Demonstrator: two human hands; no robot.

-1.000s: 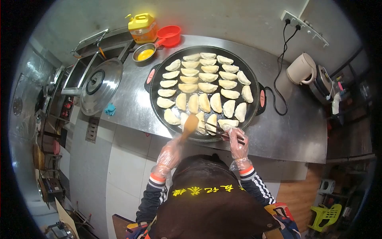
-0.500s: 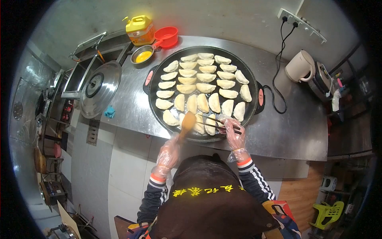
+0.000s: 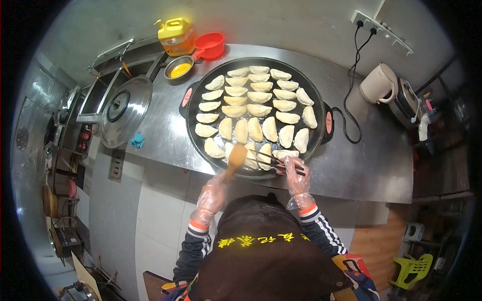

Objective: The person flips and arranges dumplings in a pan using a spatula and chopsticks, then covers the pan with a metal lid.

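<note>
Many half-moon dumplings [image 3: 259,110] lie in rows in a large round black pan [image 3: 319,95]. My left hand [image 3: 212,194], in a clear plastic glove, is closed around the handle of a wooden spatula [image 3: 236,157], whose blade hangs over the dumplings at the near rim. In my gloved right hand [image 3: 297,176] is a pair of dark chopsticks [image 3: 277,163]. They point left, their tips among the near dumplings beside the spatula. One dumpling [image 3: 264,156] leans by the chopsticks; whether they grip it I cannot tell. Another dumpling [image 3: 285,154] lies just beyond my right fingers.
On the steel counter [image 3: 361,165], a glass lid [image 3: 135,113] and blue cloth [image 3: 137,140] lie left. Behind are a small pan of yellow liquid [image 3: 179,70], a red plastic scoop [image 3: 210,46] and yellow jug [image 3: 176,37]. A kettle [image 3: 377,84] and black cord [image 3: 357,123] are right.
My right hand and the chopsticks have shifted slightly toward me, and a dumpling beyond the fingers shows more. The dumpling by the chopsticks leans more. My left hand and spatula are nearly unmoved.
</note>
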